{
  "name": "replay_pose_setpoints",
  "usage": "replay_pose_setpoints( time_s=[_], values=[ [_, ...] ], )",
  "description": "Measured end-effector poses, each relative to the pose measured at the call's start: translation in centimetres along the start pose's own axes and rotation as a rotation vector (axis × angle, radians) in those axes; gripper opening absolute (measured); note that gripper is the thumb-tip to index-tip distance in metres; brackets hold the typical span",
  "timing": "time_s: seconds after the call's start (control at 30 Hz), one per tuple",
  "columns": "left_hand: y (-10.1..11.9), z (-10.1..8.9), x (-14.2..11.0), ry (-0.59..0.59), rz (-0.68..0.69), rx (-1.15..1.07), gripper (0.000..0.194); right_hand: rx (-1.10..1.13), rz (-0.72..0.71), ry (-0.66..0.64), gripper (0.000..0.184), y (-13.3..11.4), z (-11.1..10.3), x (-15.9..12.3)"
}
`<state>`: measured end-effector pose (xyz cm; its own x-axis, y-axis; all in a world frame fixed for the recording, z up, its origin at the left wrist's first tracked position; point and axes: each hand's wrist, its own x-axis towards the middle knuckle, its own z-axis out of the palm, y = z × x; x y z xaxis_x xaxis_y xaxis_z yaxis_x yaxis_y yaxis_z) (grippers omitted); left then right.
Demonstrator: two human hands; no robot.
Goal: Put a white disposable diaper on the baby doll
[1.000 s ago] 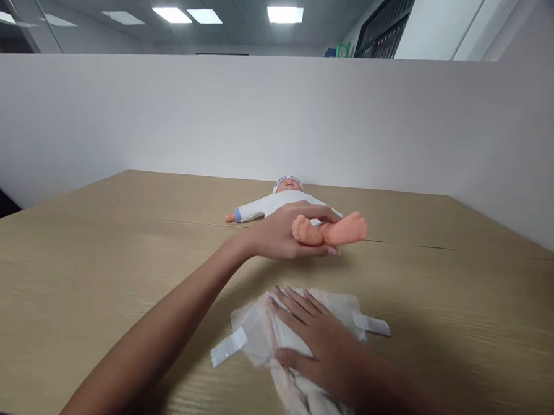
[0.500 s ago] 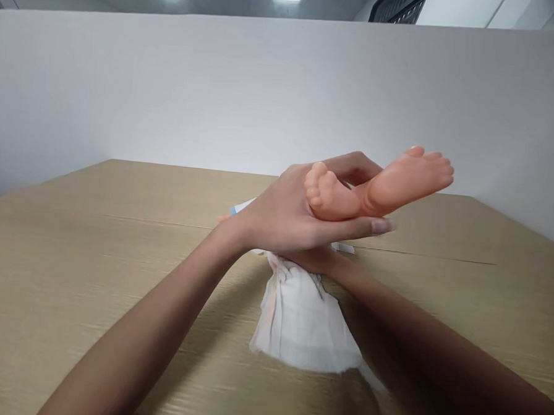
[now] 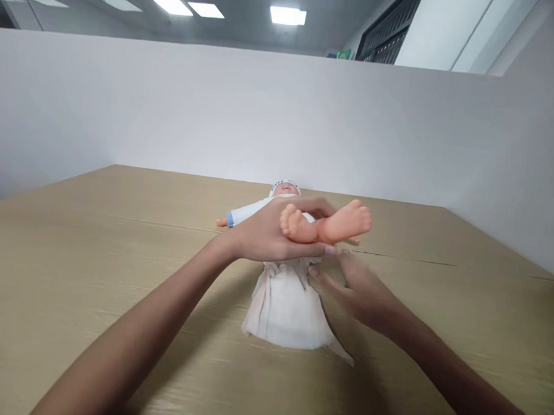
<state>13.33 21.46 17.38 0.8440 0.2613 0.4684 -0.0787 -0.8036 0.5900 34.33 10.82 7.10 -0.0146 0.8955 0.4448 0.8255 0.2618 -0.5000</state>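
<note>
A baby doll [image 3: 253, 211] in a white top with blue cuffs and a white printed hat lies on its back, head away from me. My left hand [image 3: 269, 232] is wrapped round the doll's ankles and holds both feet [image 3: 348, 222] raised. Beneath its bottom, a white cloth-like diaper [image 3: 290, 307] is spread toward me, its upper part bunched. My right hand [image 3: 359, 289] is at the diaper's right edge, thumb and fingers apart, slightly blurred. Its thumb tip is close to the bunched part; whether it touches cannot be seen. My left hand hides the doll's middle.
The doll and diaper rest on a tan table [image 3: 92, 272] with a thin seam across it. A white partition [image 3: 217, 111] rises behind the table's far edge.
My right hand has come out from under the raised legs to the right side of the diaper. The left hand and feet are lower, and the doll's head now shows as the view tilted up.
</note>
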Motion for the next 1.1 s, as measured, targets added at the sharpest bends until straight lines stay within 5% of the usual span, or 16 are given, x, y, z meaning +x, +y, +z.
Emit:
replay_pose_setpoints(
  time_s=[0.13, 0.27, 0.53, 0.7, 0.87, 1.1],
  values=[
    [0.0, 1.6, -0.9, -0.027, -0.009, -0.003, 0.037, 0.080, -0.020, 0.154, 0.058, -2.3, -1.1, -1.1],
    [0.0, 2.2, -2.7, -0.018, 0.005, 0.025, 0.040, 0.165, -0.152, 0.125, 0.044, -1.9, -0.7, -1.0],
    [-3.2, 1.7, -11.2, -0.044, -0.074, 0.126, 0.037, -0.047, -0.419, -0.044, 0.049, 5.0, -0.3, -4.6],
    [-5.4, 1.9, -13.4, -0.238, -0.064, 0.168, 0.058, -0.217, -0.587, -0.152, 0.052, 8.2, 0.3, -5.5],
    [-5.2, 1.8, -13.3, -0.301, -0.049, 0.270, 0.069, -0.224, -0.587, -0.149, 0.049, 8.7, 0.2, -5.7],
    [-5.4, 2.1, -13.7, -0.302, -0.086, 0.288, 0.056, -0.180, -0.461, -0.249, 0.048, 8.2, 0.2, -6.6]
  ],
)
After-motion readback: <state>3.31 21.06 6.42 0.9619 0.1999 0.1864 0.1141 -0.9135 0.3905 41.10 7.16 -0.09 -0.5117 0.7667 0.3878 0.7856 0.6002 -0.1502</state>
